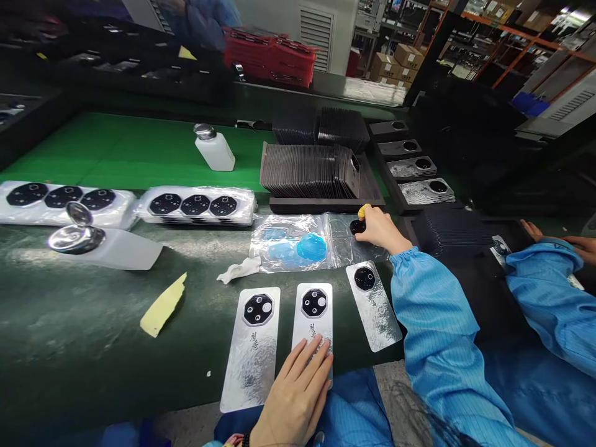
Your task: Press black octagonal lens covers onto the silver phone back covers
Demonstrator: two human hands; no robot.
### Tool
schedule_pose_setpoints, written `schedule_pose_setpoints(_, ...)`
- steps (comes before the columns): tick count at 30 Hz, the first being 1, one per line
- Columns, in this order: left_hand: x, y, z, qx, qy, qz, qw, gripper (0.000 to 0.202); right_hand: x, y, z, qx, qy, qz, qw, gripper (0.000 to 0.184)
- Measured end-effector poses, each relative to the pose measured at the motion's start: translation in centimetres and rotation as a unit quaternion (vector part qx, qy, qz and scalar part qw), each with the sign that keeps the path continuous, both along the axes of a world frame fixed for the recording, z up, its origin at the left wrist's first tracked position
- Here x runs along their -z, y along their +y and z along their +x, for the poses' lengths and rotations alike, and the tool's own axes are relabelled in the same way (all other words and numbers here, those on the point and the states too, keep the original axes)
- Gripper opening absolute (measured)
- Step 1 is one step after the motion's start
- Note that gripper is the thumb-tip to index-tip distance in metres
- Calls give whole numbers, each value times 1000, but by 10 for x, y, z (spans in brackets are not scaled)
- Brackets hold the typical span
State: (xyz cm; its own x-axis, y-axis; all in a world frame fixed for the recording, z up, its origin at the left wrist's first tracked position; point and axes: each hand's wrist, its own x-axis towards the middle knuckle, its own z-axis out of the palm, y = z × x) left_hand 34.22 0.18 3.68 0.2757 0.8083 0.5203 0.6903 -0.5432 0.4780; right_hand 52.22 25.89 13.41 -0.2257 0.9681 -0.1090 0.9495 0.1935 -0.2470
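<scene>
My left hand lies flat, fingers stretched, on the lower half of a silver phone back cover with a black camera window. To its left sits a second silver back cover, and a third back cover lies tilted to the right. My right hand reaches over the right end of a clear plastic bag, pinching a round black piece at the fingertips. Something yellow shows at one fingertip. A blue round patch is visible on the bag.
A tray of upright dark covers stands behind the bag. Leftward are packs of black camera pieces, two white bottles, yellow paper and crumpled tissue. Another person's sleeve is at right.
</scene>
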Motion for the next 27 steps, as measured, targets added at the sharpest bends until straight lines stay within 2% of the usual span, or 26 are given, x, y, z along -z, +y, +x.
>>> schedule_pose_setpoints(5,0,1,1,2,-3,-1,1000,34,-1,-1,0,-3,29,2,1000,35)
schedule_pose_setpoints(10,-1,0,-2,9,0,-7,1000,34,-10,-13,-5,-9,115,7,993,36)
schedule_pose_setpoints(13,-11,2,-9,18,-9,-27,999,34,-13,-38,-13,-56,160,45,984,36)
schedule_pose_setpoints(16,-30,10,-19,-19,-86,-70,994,25,-12,-76,-22,-157,210,65,963,33)
schedule_pose_setpoints(18,-47,20,-24,-80,-167,-146,972,19,-12,-102,-27,-243,243,78,936,32)
schedule_pose_setpoints(20,-63,33,-27,-122,-251,-243,929,24,-14,-123,-30,-297,259,89,915,34)
schedule_pose_setpoints(24,-85,54,-28,-115,-364,-361,851,31,-21,-143,-32,-349,262,99,894,39)
schedule_pose_setpoints(27,-87,57,-26,-95,-406,-413,810,35,-24,-146,-32,-375,249,110,886,40)
